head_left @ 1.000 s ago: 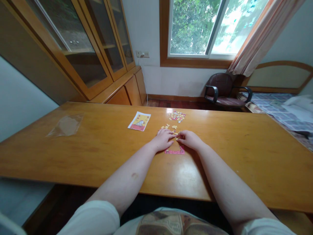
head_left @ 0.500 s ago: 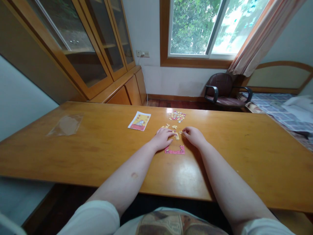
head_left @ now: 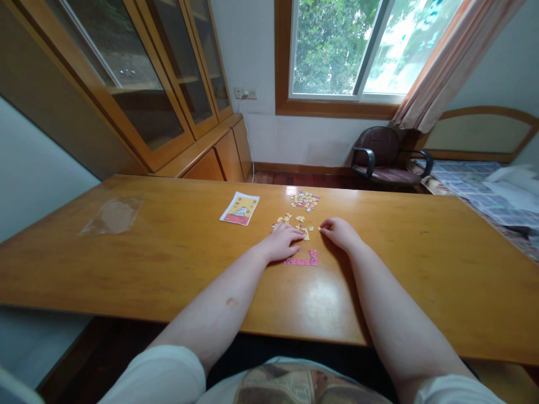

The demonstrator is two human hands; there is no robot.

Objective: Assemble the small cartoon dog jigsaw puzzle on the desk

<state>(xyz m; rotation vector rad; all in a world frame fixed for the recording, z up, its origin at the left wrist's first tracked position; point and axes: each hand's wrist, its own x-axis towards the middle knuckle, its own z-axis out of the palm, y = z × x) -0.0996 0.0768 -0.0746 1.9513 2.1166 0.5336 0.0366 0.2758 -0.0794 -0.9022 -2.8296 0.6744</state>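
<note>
My left hand lies palm down on the wooden table, fingers stretched toward a few loose yellow puzzle pieces. A joined strip of pink puzzle pieces lies just under and to the right of it. My right hand rests a little to the right, fingertips pinched near a small yellow piece. A heap of loose puzzle pieces sits farther back. The reference picture card lies to the left of the pieces.
A clear plastic bag lies at the table's far left. Beyond the table stand a wooden glass-door cabinet, a dark armchair under the window and a bed at right.
My hands have drawn apart. The right hand moved right and back, off the pink strip, uncovering several yellow pieces between the hands. The left hand shifted only slightly.
</note>
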